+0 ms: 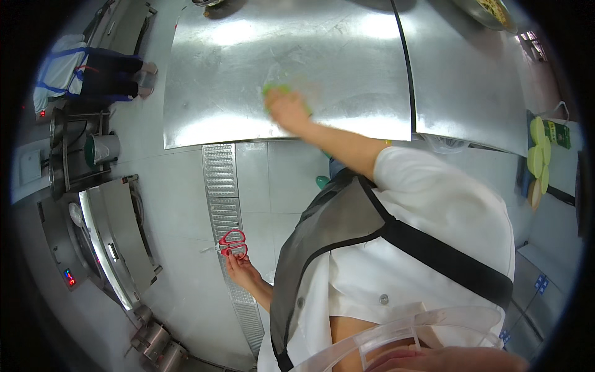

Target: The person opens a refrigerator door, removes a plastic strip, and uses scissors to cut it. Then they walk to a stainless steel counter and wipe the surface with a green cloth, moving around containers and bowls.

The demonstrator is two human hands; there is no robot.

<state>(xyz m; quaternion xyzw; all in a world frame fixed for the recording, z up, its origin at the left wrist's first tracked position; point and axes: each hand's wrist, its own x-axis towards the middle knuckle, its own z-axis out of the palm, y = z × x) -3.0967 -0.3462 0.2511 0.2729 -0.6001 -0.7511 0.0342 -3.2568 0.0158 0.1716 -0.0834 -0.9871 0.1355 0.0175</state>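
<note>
My right hand (289, 113) presses a bright green cloth or scrubbing pad (270, 89) against the top of a stainless-steel table (347, 74). Blur and the fingers hide most of it, so its exact kind is unclear. The steel around it looks smeared and slightly wet. Down at my left side, away from the table, my left hand (243, 271) is closed on a pair of scissors (225, 247) by their red handles. Their blades point left, above the floor drain grating (221, 173).
A second steel table (465, 80) adjoins on the right, with a metal bowl of food (486, 13) at its far edge. Another person (105, 71) stands at far left, near a bucket (105, 149). Metal pots (150, 340) stand lower left; pale green items (538, 149) hang at right.
</note>
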